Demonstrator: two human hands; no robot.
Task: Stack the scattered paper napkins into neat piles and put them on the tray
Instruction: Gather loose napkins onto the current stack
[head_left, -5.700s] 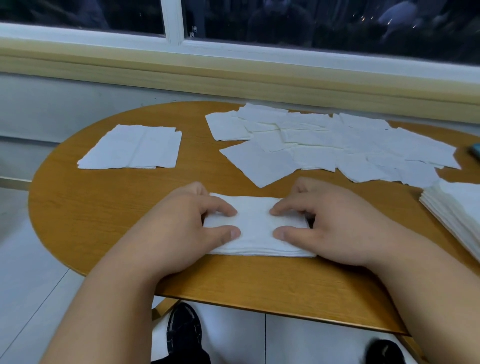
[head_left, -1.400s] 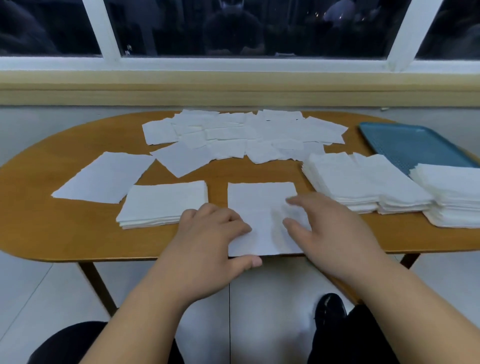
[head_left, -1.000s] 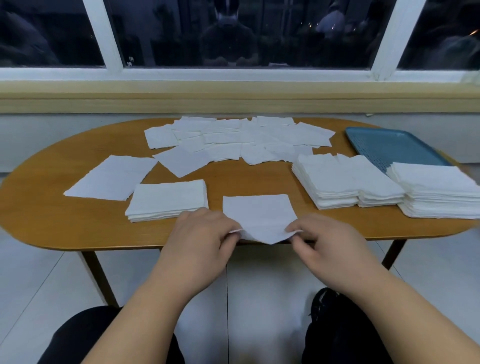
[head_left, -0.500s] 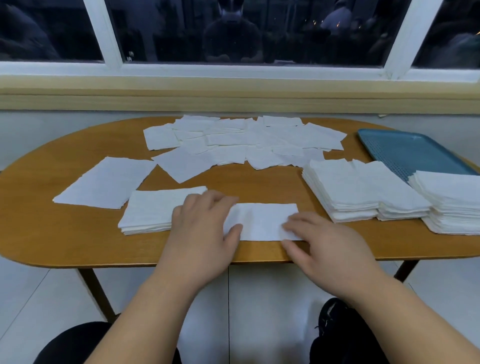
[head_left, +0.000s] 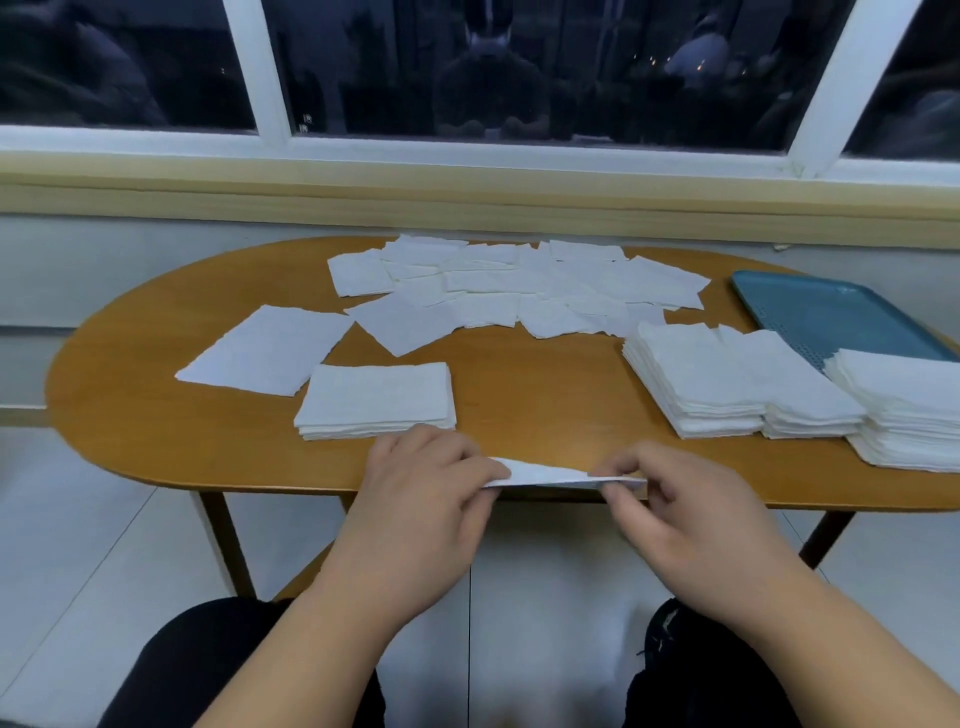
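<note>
Both hands hold one folded napkin (head_left: 545, 474) just above the near edge of the counter (head_left: 545, 410), about midway along it. The left hand (head_left: 426, 499) pinches the napkin's left end, its fingers (head_left: 483, 470) curled narrowly over the top with the thumb below. The right hand (head_left: 685, 525) pinches the right end the same way, its fingers (head_left: 618, 465) bent close round the paper. The napkin is seen almost edge-on, a thin white strip stretched between the two hands.

On the counter, just beyond the left hand, lies a low stack of folded napkins (head_left: 376, 397). A single flat sheet (head_left: 270, 348) lies toward the counter's left end, its near corner touching that stack. The scattered napkins (head_left: 519, 291) overlap one another along the counter's far edge. Toward the counter's right end stand three taller piles (head_left: 696, 379), side by side and touching. The blue tray (head_left: 810, 306) sits at the counter's far right; whether the rightmost pile (head_left: 904, 410) rests on its near corner cannot be told.
</note>
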